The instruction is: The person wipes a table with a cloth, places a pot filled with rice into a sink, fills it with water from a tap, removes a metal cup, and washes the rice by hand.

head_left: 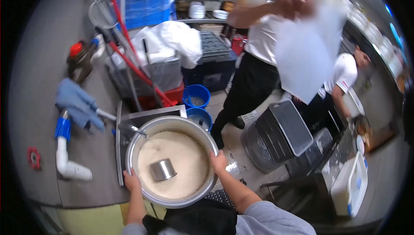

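A large round metal pot (211, 182) is in front of me, partly over a metal-rimmed sink (119, 148). It holds a pale, fine-grained mass (189, 157) that looks like rice. On that mass a small metal cup (163, 170) lies tilted on its side. My left hand (132, 180) is closed on the pot's near left side. At the right rim, my right hand (218, 161) grips the pot, fingers partly hidden behind it. A metal tap spout (137, 130) reaches over the pot's upper left edge.
Left of me are white piping (69, 166), a blue cloth (79, 101) and red hoses (123, 19). Blue buckets (196, 95) stand on the floor beyond the pot. A person (263, 41) passes close with blurred translucent containers; another works at right. A grey bin (276, 136) stands right.
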Demonstrator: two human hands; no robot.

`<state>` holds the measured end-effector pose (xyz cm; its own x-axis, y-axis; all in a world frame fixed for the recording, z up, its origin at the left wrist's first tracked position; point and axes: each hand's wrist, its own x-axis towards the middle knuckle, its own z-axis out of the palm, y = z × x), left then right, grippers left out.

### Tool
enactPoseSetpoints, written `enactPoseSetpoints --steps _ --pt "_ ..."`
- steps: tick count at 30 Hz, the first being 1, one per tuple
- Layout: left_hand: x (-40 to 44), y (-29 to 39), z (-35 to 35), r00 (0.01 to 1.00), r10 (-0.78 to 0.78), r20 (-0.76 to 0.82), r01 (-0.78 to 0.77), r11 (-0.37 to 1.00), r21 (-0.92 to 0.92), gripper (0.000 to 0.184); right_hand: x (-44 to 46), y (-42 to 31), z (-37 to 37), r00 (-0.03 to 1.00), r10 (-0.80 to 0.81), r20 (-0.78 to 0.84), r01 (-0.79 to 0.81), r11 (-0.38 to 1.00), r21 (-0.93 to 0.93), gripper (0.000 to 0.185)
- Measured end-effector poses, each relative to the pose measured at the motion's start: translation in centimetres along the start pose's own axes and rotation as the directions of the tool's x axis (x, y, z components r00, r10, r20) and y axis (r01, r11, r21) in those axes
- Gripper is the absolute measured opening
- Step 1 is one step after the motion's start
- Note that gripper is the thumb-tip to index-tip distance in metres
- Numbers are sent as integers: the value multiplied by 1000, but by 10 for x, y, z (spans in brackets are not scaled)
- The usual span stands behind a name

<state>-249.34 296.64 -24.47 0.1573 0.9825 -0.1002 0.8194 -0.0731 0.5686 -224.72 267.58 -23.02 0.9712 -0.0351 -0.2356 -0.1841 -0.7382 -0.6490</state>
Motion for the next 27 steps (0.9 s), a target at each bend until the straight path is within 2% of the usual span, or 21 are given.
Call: enactPoseSetpoints --steps 2,4,7,10,11,14,17,20,23,27 --pt "3 -8 9 997 28 -73 -28 1000 0 44 -1 0 -1 1000 21 -15 -20 1000 12 48" --pt "10 -16 14 997 61 -45 -62 998 -21 44 -6 -8 -12 998 51 32 -52 999 15 49" --pt "11 -20 19 985 115 -127 -117 993 -9 45 -7 -8 -13 997 53 52 -56 997 47 48" --pt "-10 7 -5 996 80 -26 -82 995 -53 46 -7 -8 -15 996 56 65 -60 996 62 48" --pt "12 -21 17 995 85 -51 -86 996 -15 45 -5 -6 -13 996 57 64 -61 996 58 48" --pt "8 -16 14 995 91 -36 -93 995 -36 45 -5 -5 -14 996 65 69 -69 996 55 48" --pt "23 -37 32 981 164 -105 -175 979 -104 46 -6 -6 -15 996 66 65 -69 996 53 47" --pt "8 -16 12 994 112 -7 -112 989 -96 46 -7 -6 -15 997 59 45 -60 998 35 46" --pt "10 -21 15 991 129 -36 -132 986 -105 47 -7 -4 -12 999 46 26 -47 998 42 45" --pt "9 -18 13 997 80 -21 -81 992 -91 48 -4 -1 -9 999 31 31 -33 996 82 46"
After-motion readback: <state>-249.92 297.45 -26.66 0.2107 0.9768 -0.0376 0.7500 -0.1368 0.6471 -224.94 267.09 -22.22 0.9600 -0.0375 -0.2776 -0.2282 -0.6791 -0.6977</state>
